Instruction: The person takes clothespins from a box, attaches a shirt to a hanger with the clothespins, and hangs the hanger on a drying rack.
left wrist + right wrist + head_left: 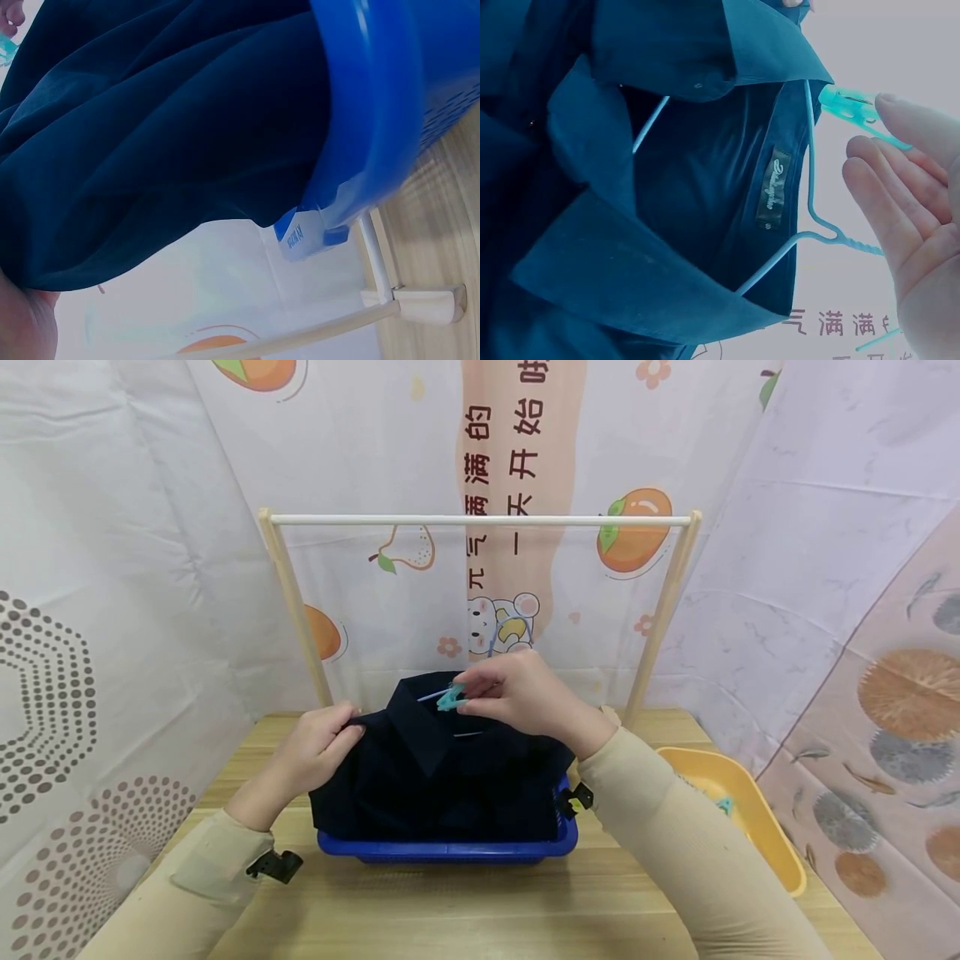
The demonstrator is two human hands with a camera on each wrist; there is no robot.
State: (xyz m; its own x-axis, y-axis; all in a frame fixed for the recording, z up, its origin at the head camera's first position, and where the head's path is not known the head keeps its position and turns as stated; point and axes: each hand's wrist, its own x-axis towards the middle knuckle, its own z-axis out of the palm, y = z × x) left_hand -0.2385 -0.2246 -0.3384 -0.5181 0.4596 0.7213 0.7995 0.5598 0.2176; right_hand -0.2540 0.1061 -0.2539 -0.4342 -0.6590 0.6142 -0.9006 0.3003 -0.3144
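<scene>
A dark navy collared shirt point(450, 802) with a light blue wire hanger point(826, 234) inside its neck is bunched over a blue basket point(450, 853). My left hand point(318, 745) pinches the shirt's shoulder at the left; fabric falls from it in the left wrist view. Between thumb and fingers, my right hand point(521, 693) pinches a teal clothespin point(450, 697) just above the collar. In the right wrist view the clothespin's jaws are right at the collar edge, close to one arm of the hanger. A dark label point(774, 187) shows inside the neck.
Behind the basket stands a clothes rack with a white rail point(480, 520) and wooden posts point(294, 602). To the right, partly behind my right forearm, a yellow tray point(772, 835) contains a teal clip point(724, 806). Printed curtains point(360, 443) hang around the wooden table point(420, 910).
</scene>
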